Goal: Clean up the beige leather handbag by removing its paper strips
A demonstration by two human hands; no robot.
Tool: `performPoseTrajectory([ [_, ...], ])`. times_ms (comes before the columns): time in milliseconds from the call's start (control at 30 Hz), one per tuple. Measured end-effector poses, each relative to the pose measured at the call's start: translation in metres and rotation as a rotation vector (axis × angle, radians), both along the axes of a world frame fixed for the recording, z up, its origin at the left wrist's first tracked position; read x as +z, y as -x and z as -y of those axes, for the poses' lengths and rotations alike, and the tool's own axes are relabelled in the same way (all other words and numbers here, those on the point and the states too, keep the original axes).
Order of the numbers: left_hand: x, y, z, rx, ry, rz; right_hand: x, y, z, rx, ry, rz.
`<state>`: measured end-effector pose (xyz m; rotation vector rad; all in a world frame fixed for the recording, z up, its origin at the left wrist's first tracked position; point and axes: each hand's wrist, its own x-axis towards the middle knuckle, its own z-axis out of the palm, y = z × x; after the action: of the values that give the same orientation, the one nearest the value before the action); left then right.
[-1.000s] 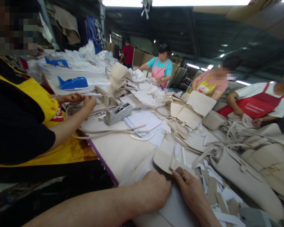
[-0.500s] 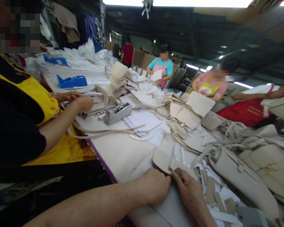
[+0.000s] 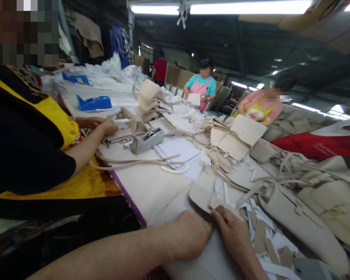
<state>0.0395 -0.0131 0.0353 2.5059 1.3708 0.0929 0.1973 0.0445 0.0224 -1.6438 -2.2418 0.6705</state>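
Note:
A small beige handbag [image 3: 198, 196] lies at the table's near edge, its flap towards the far side and a small gold clasp on it. My right hand [image 3: 235, 235] grips the bag beside the clasp, thumb against a small taupe tab [image 3: 219, 209]. Just left of it, my left hand [image 3: 191, 236] is closed in a fist at the bag's near side. Its fingertips are turned away, so what they pinch is hidden. White paper strips and a beige strap lie just beyond the bag.
A grey tape dispenser [image 3: 147, 140] and white sheets [image 3: 179, 151] lie ahead. Finished-looking beige bags [image 3: 300, 221] and paper scraps [image 3: 270, 241] crowd the right. A co-worker in a yellow apron [image 3: 55, 124] handles a bag at left; other people work across the table.
My left fist has dropped slightly, while my right hand keeps its grip on the bag. The view has shifted a little. At far right, a co-worker's hands and bag have left the picture.

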Motion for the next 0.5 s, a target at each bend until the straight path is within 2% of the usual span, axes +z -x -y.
performPoseTrajectory([
  [500, -0.018, 0.000, 0.001, 0.080, -0.060, 0.068, -0.002, 0.001, 0.002, 0.060, -0.012, 0.024],
])
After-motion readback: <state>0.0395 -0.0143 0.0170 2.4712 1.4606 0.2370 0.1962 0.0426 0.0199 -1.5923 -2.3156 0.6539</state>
